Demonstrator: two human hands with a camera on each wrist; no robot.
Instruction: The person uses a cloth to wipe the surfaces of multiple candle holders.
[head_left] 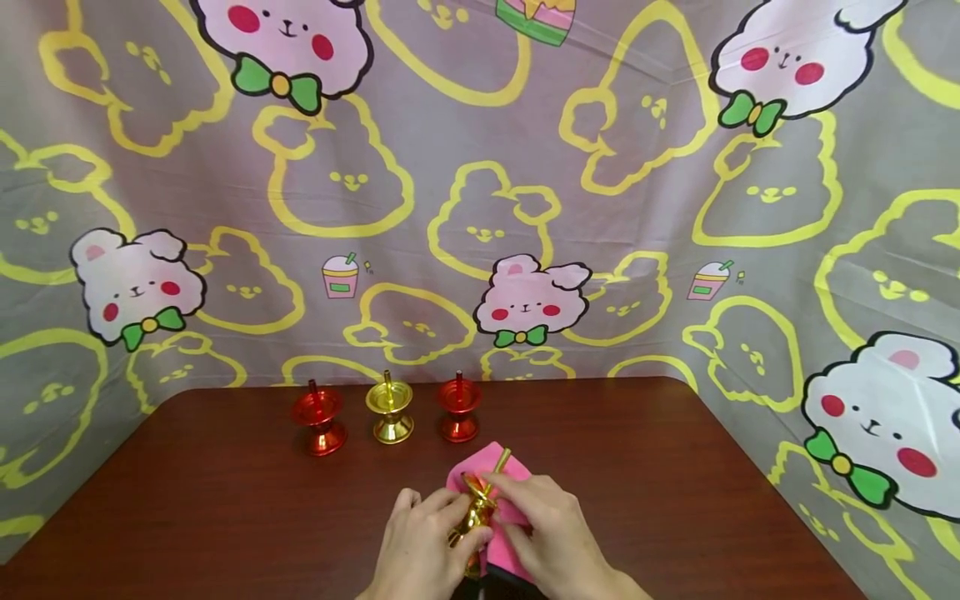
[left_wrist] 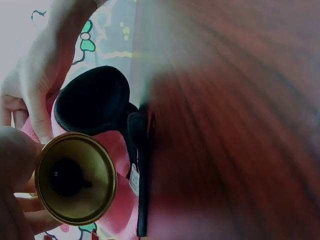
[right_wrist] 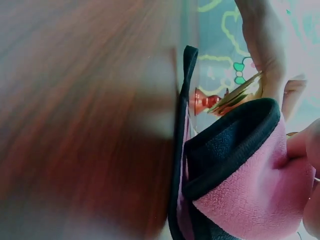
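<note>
A shiny gold candle holder [head_left: 477, 512] leans between my hands, its stem pointing up and to the right. My left hand [head_left: 422, 540] grips it around the body; the hollow underside of its base [left_wrist: 102, 165] faces the left wrist view. From the right, my right hand [head_left: 553, 531] pinches a pink fleecy cloth [right_wrist: 255, 200] with black edging and a dark inner side, its fingers close by the holder's dish. The cloth curves into a tube shape, and a small white tag [left_wrist: 134, 179] hangs from it. Part of the cloth is hidden behind both hands.
Toward the table's back edge stand a red candle holder [head_left: 321, 425], a gold one [head_left: 390, 414] and another red one [head_left: 459, 410], all upright. A patterned curtain [head_left: 637, 208] hangs behind and beside the dark wooden table [head_left: 637, 450].
</note>
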